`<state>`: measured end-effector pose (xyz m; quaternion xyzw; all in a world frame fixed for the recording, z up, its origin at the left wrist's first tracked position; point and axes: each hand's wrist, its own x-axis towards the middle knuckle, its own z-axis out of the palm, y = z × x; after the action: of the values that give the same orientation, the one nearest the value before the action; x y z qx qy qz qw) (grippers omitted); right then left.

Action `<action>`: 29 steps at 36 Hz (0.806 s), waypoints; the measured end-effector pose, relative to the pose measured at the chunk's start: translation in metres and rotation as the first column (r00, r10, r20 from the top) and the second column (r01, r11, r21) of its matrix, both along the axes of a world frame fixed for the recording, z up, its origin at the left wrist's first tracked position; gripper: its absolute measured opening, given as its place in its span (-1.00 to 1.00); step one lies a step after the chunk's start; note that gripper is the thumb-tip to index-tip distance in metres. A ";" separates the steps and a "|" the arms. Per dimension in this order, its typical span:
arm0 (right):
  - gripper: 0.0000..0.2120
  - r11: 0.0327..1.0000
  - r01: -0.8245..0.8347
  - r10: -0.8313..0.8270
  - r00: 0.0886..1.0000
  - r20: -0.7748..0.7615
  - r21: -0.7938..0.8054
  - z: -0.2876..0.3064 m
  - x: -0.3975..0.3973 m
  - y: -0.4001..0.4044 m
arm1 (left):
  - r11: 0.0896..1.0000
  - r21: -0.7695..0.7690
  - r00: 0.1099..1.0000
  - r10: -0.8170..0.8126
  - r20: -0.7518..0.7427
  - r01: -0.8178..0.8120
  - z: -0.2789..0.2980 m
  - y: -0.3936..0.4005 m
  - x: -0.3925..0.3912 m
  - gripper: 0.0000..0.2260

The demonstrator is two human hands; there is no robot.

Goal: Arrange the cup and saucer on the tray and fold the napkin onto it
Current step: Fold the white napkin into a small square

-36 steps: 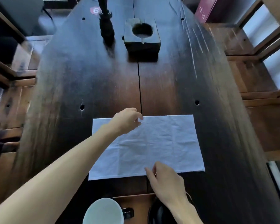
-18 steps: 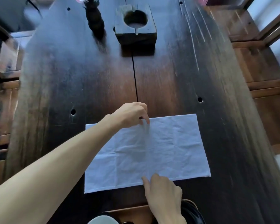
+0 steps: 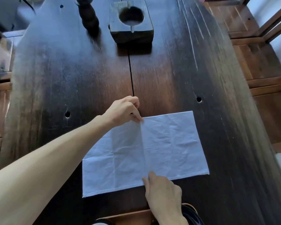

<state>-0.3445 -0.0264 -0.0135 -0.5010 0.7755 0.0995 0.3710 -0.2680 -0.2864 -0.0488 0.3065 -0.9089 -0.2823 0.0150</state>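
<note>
A white napkin [image 3: 169, 143] lies flat on the dark wooden table [image 3: 88, 70], with a crease running down its middle. My left hand [image 3: 122, 111] reaches over it and pinches the far edge at the top of that crease. My right hand [image 3: 162, 195] has its fingertips on the near edge at the crease's lower end; its thumb is hidden. At the bottom edge, a strip of the brown tray [image 3: 128, 216] shows, and a dark saucer [image 3: 191, 215] peeks out beside my right wrist. The cup is out of view.
A square wooden block with a round hole [image 3: 131, 33] and a dark turned wooden post [image 3: 88, 20] stand at the far end of the table. Wooden chairs [image 3: 258, 59] line the right side, and more wooden furniture [image 3: 0, 62] lines the left.
My left hand has slid right along the far edge to the middle crease. The view has tilted away from me, so the cup has dropped out of sight. The napkin has stayed flat.
</note>
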 end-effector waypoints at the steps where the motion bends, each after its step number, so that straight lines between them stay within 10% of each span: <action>1: -0.74 1.000 -0.002 0.002 1.000 0.002 -0.021 -0.001 -0.001 0.000 | 1.000 0.014 1.000 0.014 -0.006 -0.014 -0.001 0.000 0.000 -0.84; 29: -0.62 0.911 -0.054 -0.021 0.984 -0.179 -0.408 -0.036 -0.020 0.030 | 0.994 -0.070 0.996 0.086 0.035 -0.084 0.007 0.017 0.011 -0.82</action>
<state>-0.3642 0.0034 -0.0491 -0.5633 0.8050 -0.0180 0.1851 -0.2569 -0.2698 -0.0416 0.3495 -0.9043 -0.2443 0.0201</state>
